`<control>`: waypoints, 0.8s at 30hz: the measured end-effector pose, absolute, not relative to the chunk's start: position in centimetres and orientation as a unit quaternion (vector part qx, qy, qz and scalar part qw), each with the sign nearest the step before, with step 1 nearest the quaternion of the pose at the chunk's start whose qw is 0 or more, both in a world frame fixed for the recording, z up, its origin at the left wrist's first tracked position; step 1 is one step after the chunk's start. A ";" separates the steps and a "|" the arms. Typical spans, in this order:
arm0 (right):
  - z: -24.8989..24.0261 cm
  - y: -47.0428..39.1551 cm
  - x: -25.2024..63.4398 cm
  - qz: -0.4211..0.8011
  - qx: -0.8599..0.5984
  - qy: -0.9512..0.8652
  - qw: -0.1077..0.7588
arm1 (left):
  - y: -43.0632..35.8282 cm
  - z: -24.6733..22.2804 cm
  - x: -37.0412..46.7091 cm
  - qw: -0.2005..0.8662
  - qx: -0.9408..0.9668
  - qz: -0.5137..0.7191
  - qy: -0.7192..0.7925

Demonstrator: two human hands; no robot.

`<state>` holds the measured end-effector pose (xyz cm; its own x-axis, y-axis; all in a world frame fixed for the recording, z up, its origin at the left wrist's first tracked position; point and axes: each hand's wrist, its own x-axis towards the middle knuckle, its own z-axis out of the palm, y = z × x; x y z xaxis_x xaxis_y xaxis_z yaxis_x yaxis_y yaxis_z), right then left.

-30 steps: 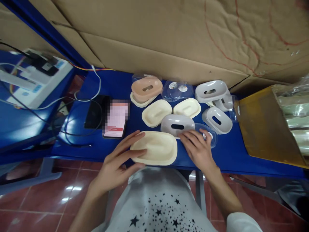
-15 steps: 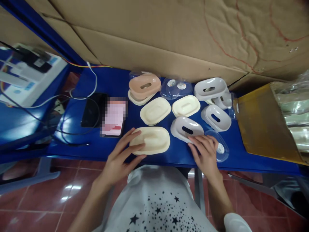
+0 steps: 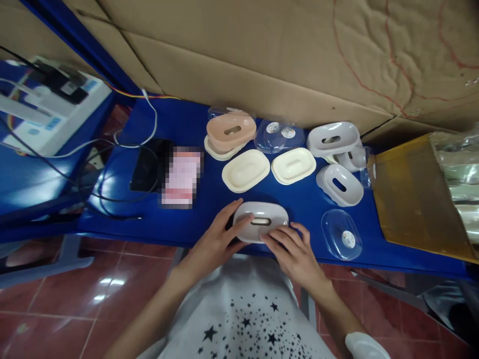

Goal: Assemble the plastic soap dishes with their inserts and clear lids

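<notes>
A grey soap dish (image 3: 274,212) with an oval slot sits near the table's front edge. Something cream-coloured shows through its slot; the cream tray seen there earlier is otherwise hidden beneath it. My left hand (image 3: 221,233) holds the dish's left end, fingers over the rim and thumb at the front. On the right end, my right hand (image 3: 295,253) rests its fingers along the front rim and side. Behind lie two cream oval trays, a left one (image 3: 245,170) and a right one (image 3: 294,165). A clear plastic lid (image 3: 337,232) with a round sticker lies to the right.
A peach soap dish (image 3: 220,134) on a cream tray, more clear lids (image 3: 275,142) and grey soap dishes (image 3: 339,185) stand at the back. A phone (image 3: 181,177), cables and a power strip (image 3: 48,114) are left. An open carton (image 3: 407,192) bounds the right.
The grey dish has moved left onto the cream tray's spot, brought by my right hand. My left hand has shifted from the tray to the dish. The clear lid is now uncovered.
</notes>
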<state>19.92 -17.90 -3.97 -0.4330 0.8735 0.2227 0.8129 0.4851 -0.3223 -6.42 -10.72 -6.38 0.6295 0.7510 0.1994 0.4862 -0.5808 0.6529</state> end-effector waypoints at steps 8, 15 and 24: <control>-4.3 -19.2 23.1 0.040 -0.584 -0.789 0.184 | -10.4 -5.6 -6.7 0.244 0.884 0.216 0.335; -4.1 -22.0 30.2 -0.008 -0.745 -0.642 0.180 | -10.5 -5.2 -6.1 0.335 0.839 0.227 0.365; -4.9 -17.2 27.7 0.010 -0.634 -0.735 0.239 | -9.5 -5.7 -4.1 0.364 0.848 0.203 0.327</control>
